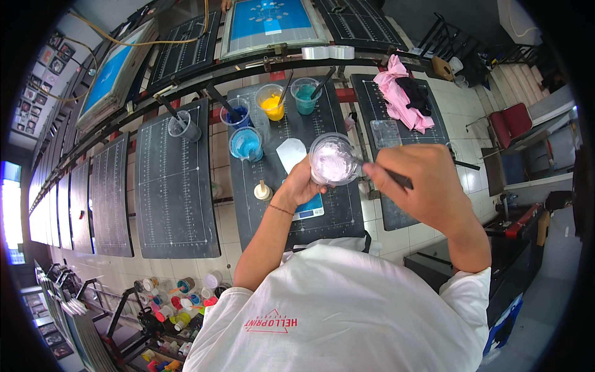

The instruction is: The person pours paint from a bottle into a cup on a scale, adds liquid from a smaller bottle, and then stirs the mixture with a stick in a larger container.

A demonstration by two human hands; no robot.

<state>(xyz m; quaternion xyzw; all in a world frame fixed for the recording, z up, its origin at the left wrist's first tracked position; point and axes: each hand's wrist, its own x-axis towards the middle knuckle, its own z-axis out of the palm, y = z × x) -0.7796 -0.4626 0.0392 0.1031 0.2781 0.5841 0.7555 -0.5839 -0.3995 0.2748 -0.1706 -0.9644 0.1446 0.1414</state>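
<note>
My left hand (299, 185) is wrapped around a clear plastic cup (313, 166) held above the dark board. Thick pale lilac paste (333, 160) coats its inside. My right hand (424, 183) is closed on a dark-handled spatula (403, 180), whose other end dips into the cup; the blade itself is hard to make out. Under my left hand lies a small digital scale (311, 209), partly covered. A white sheet (290, 152) rests just beyond. A little round cream-coloured container (263, 191) with a stick upright in it stands to the left.
Plastic cups of light blue (246, 144), dark blue (235, 115), yellow (271, 103) and teal (305, 97) ink stand farther off, most with spatulas. A grey cup (185, 126) is on the left board. Pink cloth (395, 93) lies on the right board. Blue screen frames (271, 18) sit at the back.
</note>
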